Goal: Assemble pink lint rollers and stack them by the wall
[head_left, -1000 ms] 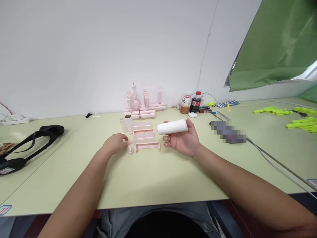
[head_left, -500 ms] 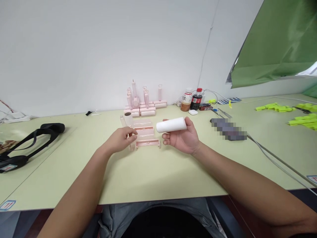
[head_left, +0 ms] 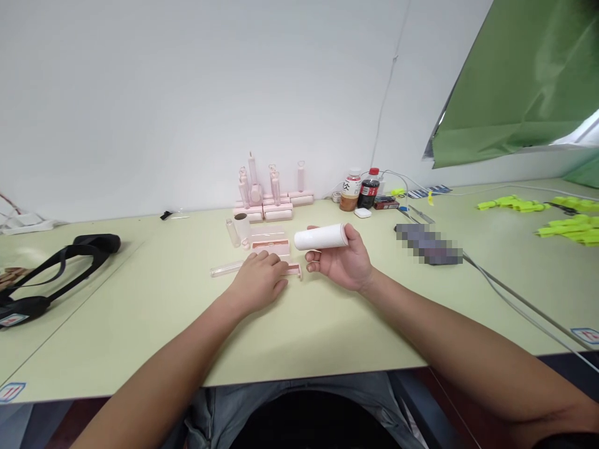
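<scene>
So my right hand [head_left: 345, 262] has a white roll [head_left: 320, 237] by its right end, thumb and fingers pinching it up off the surface [head_left: 318, 330], with the lower fingers loosely curled and apart underneath. My left hand [head_left: 259, 280] is palm down over the near pink tray [head_left: 294, 269], fingers bent and close together. It covers most of that tray, and I can't tell whether those fingers grip anything.

A clear tube [head_left: 224, 269] sticks out to the left of that hand. Just behind it are another pink tray [head_left: 271, 247], a clear cover [head_left: 267, 233], a roll with a brown core [head_left: 242, 226] standing upright and a small clear bottle [head_left: 233, 232] beside it. Pink rollers [head_left: 277, 212] are bunched up by the wall, some lying flat with upright ones among them.

Off to the right, two drink bottles [head_left: 350, 191] stand together: a pale-capped one whose label has dark characters too small for me to read, and a red-capped dark one with a red label. A white case [head_left: 362, 212] is in front of them. The sticker [head_left: 12, 392] at the left front edge looks like "11". Black straps [head_left: 100, 249] are well off left, neon yellow strips [head_left: 512, 203] far right.
</scene>
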`<action>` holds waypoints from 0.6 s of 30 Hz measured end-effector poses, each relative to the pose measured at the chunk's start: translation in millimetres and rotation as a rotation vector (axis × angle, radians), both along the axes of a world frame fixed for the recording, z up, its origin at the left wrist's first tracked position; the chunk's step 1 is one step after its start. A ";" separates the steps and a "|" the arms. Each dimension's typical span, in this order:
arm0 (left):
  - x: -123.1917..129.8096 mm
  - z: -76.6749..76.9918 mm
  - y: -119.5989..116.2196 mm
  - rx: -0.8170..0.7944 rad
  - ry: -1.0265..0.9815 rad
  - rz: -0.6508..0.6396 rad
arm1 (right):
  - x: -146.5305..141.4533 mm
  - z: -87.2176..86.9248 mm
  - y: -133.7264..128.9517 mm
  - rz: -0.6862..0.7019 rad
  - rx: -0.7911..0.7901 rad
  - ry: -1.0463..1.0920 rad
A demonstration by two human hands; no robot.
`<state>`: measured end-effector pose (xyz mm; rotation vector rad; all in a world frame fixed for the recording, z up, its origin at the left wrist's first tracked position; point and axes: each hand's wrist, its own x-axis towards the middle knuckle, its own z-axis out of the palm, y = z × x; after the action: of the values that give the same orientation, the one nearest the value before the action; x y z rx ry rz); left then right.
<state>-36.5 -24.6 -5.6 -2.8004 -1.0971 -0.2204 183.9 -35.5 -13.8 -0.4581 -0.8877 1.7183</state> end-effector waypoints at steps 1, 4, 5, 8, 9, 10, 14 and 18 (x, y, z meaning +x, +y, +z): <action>1.1 -0.9 0.3 -0.002 0.002 0.007 | -0.2 -0.1 0.0 0.000 -0.001 0.004; 3.5 -3.1 1.2 -0.015 0.026 0.042 | -0.6 -0.5 0.2 -0.006 -0.002 0.019; 4.0 -3.7 1.1 -0.024 0.037 0.057 | -0.6 -0.8 0.4 -0.009 0.000 0.023; 4.8 -5.4 -0.7 -0.093 0.084 0.092 | -0.5 -1.9 1.3 -0.005 0.012 0.028; 4.9 -6.1 -1.5 -0.121 0.094 0.094 | -0.5 -2.4 1.7 0.002 0.018 0.030; 4.9 -7.0 -2.4 -0.143 0.095 0.089 | -0.4 -2.8 1.9 0.010 0.023 0.032; 3.9 -10.1 -3.0 -0.175 -0.009 0.052 | 0.5 -2.1 2.2 0.014 0.034 0.044; 0.5 -8.1 2.9 -0.328 -0.315 0.146 | 4.5 2.6 2.1 -0.029 0.037 0.058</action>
<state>-36.0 -21.8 -13.7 -3.0196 -1.5260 -0.5253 188.4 -33.3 -11.2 -0.3922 -0.8656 1.6780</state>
